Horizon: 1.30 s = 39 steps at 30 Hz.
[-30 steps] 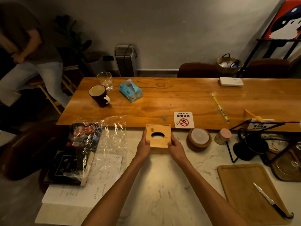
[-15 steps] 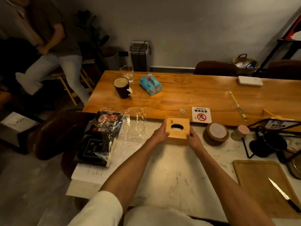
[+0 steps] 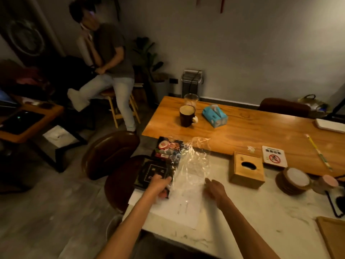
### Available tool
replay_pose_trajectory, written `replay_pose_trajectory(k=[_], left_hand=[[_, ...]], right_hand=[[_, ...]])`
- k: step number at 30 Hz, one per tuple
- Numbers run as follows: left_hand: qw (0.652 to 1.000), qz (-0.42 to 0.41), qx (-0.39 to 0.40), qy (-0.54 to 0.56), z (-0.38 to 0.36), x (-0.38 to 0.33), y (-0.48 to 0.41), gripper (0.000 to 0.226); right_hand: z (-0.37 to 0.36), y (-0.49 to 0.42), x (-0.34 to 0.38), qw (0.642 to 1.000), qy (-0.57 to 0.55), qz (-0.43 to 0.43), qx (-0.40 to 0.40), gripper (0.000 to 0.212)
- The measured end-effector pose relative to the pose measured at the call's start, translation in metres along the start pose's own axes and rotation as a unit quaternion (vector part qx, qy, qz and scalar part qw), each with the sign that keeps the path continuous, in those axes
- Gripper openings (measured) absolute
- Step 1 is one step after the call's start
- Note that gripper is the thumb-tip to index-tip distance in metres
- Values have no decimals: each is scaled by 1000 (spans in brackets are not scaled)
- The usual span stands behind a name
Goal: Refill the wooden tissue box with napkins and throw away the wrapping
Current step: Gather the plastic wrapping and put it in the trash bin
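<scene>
Both hands (image 3: 160,185) left the box (image 3: 246,170), apparently reaching wrapping (image 3: 194,163).

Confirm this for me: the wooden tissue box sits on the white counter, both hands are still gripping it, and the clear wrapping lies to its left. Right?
Not quite. The head view shows both hands off the wooden tissue box: the left hand and right hand are over by the clear wrapping. The box does sit on the white counter, wrapping to its left.

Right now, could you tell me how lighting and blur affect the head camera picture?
Head view: dim, warm light; left hand motion-blurred at the clear wrapping, which catches glare; wooden tissue box reasonably sharp; wide-angle bending at edges; left background murky.
</scene>
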State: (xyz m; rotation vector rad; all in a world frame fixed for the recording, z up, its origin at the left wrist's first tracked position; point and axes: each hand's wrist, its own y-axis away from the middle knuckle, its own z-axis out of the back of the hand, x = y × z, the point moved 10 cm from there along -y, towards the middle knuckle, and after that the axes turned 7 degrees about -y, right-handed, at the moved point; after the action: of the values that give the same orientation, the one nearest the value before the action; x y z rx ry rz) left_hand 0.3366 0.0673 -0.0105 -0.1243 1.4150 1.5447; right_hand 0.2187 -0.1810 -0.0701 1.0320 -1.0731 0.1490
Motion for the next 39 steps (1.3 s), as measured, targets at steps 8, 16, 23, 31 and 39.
replay_pose_trajectory(k=[8,16,23,31,39], left_hand=[[982,-186,-20,11,41,-11,8,19],[976,-214,-30,-23,91,2,14,33],[983,-159,-74,51,137,52,20,33],[939,-83,-28,332,142,65,21,20],[943,-142,75,291,87,-19,12,13]], right_hand=[[22,34,16,989,71,84,-98,73],[-91,55,209,911,276,305,32,50],[-143,-17,169,890,409,152,131,37],[-87,25,215,936,242,201,158,20],[32,85,276,942,207,254,66,18]])
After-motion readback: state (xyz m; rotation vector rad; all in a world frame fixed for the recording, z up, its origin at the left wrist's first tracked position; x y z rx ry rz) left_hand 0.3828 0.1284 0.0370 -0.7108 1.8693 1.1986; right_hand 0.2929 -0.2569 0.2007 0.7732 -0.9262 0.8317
